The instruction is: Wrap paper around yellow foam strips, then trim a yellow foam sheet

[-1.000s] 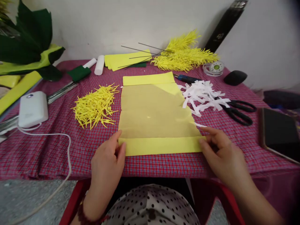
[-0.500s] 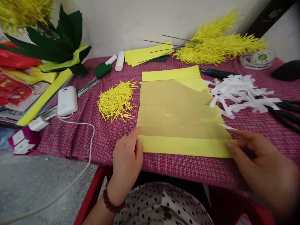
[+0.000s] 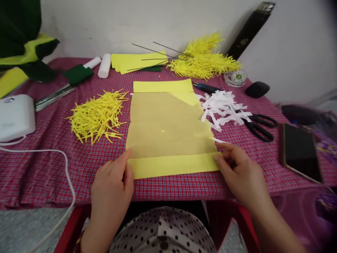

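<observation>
A tan sheet point(image 3: 168, 130) lies flat on the checked cloth, with a yellow band point(image 3: 160, 85) along its far edge and a yellow paper strip point(image 3: 176, 164) along its near edge. My left hand point(image 3: 113, 186) pinches the left end of this near strip between thumb and forefinger. At the right end, my right hand point(image 3: 242, 172) grips the strip the same way. Whether the strip is separate from the sheet I cannot tell. A pile of thin yellow slivers point(image 3: 97, 116) lies to the left, and curled white paper strips point(image 3: 223, 107) lie to the right.
Black-handled scissors point(image 3: 259, 126) sit partly under the white strips, with a phone point(image 3: 301, 151) beyond. Further back are a blue-handled tool point(image 3: 206, 88), tape roll point(image 3: 237, 78), yellow fluffy stems point(image 3: 202, 63) and yellow sheets point(image 3: 137, 61). A white power bank point(image 3: 16, 117) with cable stands left.
The view has swung to the right, bringing the phone and whole scissors into sight. Both hands stay at the ends of the yellow paper strip, which looks much the same.
</observation>
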Available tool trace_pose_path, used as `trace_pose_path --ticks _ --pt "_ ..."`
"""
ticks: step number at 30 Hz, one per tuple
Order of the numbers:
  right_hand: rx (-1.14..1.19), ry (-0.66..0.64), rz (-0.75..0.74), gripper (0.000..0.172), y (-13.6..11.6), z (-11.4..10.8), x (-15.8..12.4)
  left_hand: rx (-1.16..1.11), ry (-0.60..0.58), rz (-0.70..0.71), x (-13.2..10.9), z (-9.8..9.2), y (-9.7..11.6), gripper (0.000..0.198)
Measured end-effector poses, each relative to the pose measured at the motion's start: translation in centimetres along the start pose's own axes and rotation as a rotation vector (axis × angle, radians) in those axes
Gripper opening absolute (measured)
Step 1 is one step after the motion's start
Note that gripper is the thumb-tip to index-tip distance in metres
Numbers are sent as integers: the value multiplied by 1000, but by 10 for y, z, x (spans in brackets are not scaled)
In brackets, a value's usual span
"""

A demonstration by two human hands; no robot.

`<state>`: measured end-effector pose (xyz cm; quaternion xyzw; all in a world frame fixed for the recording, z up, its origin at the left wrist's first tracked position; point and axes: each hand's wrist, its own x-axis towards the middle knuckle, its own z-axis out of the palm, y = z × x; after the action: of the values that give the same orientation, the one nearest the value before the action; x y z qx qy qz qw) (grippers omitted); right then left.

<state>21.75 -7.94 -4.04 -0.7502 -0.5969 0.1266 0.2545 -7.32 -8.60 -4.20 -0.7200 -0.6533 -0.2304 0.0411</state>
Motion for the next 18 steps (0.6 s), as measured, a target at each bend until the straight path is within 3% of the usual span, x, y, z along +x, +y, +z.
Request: trace_pose_path --ticks 12,15,18 --pt "-106 -5 -128 30 -3 -1 0 132 -115 99 8 -5 1 43" --pt "-147 8 -157 31 -2 -1 0 180 -120 253 14 -9 5 53" --pt "-202 37 -190 33 -2 -2 0 153 -198 511 21 -12 8 59"
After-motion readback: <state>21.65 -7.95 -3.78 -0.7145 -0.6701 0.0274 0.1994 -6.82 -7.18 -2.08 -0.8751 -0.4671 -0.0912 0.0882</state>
